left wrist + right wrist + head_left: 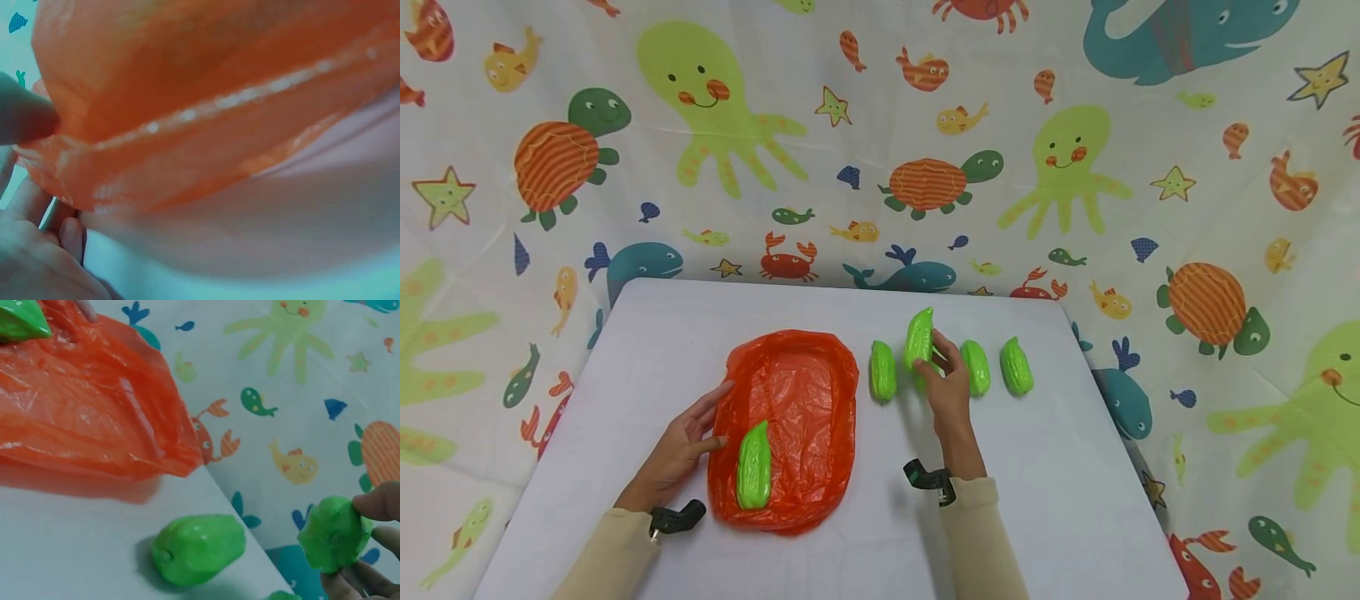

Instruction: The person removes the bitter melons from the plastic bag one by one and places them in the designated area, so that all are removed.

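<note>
My right hand [951, 396] grips a shiny green ridged gourd [919, 337] between thumb and fingers, held up off the table. In the right wrist view, the end of this held gourd [334, 534] faces the camera. With thumb over the rim and fingers outside, my left hand [679, 450] holds the left side of an opened red plastic bag [805, 408]. Another green gourd [754, 467] lies inside the bag, at its lower left. The left wrist view shows the bag's wall [187, 162] close up, slightly blurred.
On the white table [1060, 500], one gourd [883, 372] lies between the bag and my right hand. Two more, a middle gourd [976, 367] and an outer gourd [1017, 367], lie to the right. Something green shows partly behind my right hand. A sea-animal cloth [865, 133] hangs behind.
</note>
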Demonstrator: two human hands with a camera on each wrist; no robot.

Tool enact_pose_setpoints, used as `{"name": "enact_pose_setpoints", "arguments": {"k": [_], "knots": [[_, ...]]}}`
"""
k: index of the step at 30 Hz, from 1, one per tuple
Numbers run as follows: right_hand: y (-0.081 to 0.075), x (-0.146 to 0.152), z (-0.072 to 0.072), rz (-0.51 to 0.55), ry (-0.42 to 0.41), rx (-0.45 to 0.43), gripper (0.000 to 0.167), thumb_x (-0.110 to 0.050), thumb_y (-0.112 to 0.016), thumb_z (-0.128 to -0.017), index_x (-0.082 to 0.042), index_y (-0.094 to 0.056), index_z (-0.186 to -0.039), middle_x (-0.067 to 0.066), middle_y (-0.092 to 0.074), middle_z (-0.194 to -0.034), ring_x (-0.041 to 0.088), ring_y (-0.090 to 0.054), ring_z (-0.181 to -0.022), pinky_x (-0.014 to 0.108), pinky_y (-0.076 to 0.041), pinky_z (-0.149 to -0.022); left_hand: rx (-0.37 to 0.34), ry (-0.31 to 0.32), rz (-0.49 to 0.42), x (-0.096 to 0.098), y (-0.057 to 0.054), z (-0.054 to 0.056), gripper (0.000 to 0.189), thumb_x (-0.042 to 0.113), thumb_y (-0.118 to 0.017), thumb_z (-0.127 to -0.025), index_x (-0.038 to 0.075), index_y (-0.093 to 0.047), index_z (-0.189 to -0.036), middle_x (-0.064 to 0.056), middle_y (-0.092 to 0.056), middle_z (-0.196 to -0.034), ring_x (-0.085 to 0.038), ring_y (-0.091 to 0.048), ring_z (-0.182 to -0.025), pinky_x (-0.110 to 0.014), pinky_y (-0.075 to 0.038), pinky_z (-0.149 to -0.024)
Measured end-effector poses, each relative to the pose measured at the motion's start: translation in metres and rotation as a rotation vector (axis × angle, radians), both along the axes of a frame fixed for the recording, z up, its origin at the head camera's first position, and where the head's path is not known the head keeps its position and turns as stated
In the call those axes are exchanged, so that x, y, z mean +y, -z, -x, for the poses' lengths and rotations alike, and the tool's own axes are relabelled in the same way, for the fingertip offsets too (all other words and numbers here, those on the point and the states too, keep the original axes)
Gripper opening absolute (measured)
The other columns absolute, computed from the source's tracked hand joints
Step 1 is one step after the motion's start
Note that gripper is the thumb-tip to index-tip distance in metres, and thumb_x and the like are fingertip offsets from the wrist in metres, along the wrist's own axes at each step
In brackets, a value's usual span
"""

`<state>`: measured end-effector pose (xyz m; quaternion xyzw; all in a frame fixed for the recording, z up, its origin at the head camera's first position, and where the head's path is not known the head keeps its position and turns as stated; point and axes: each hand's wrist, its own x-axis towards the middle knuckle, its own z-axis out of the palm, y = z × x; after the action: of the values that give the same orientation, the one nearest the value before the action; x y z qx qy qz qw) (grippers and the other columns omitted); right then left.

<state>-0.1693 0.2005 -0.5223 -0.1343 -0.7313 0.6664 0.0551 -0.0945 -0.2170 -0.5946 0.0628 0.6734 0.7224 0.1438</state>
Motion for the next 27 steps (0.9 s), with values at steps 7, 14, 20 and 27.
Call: {"name": "enact_pose_setpoints", "arguments": {"k": [7,14,20,27], "knots": [[-0.005,0.023,0.004,0.025,0.047,0.009,0.061,-0.005,-0.073,-0.098,-0.024,-0.058,-0.153,0.002,-0.055,-0.158,0.025,-0.053,-0.145,0.043,-0.046,-0.123,-0.006,0.001,-0.004,0.000,-0.001,-0.001,0.080,-0.001,-0.065,-0.101,0.015,-0.026,-0.170,-0.014,-0.024,-0.177,0.011,-0.048,-0.139,-0.015,-0.052,-0.105],[-0.013,0.046,0.006,0.030,0.104,-0.040,0.061,-0.008,-0.072,-0.099,-0.026,-0.057,-0.155,-0.001,-0.054,-0.160,0.021,-0.052,-0.145,0.039,-0.046,-0.123,-0.019,-0.003,0.001,0.001,-0.004,-0.001,0.081,0.000,-0.066,-0.101,0.016,-0.026,-0.170,-0.014,-0.024,-0.177,0.012,-0.048,-0.138,-0.014,-0.052,-0.104],[-0.020,0.065,0.007,0.013,0.141,-0.029,0.059,-0.007,-0.072,-0.100,-0.024,-0.057,-0.154,0.000,-0.054,-0.161,0.022,-0.051,-0.148,0.038,-0.046,-0.124,-0.018,-0.004,-0.009,0.000,-0.005,-0.001,0.081,-0.001,-0.065,-0.101,0.016,-0.026,-0.170,-0.012,-0.024,-0.177,0.011,-0.048,-0.138,-0.015,-0.053,-0.104],[-0.024,0.091,0.007,-0.012,0.180,-0.027,0.058,-0.008,-0.071,-0.101,-0.024,-0.057,-0.155,0.000,-0.055,-0.160,0.021,-0.051,-0.149,0.039,-0.043,-0.125,-0.020,-0.004,-0.011,0.000,-0.004,-0.001,0.079,0.000,-0.064,-0.102,0.016,-0.027,-0.170,-0.013,-0.023,-0.178,0.012,-0.047,-0.139,-0.015,-0.052,-0.105]]}}
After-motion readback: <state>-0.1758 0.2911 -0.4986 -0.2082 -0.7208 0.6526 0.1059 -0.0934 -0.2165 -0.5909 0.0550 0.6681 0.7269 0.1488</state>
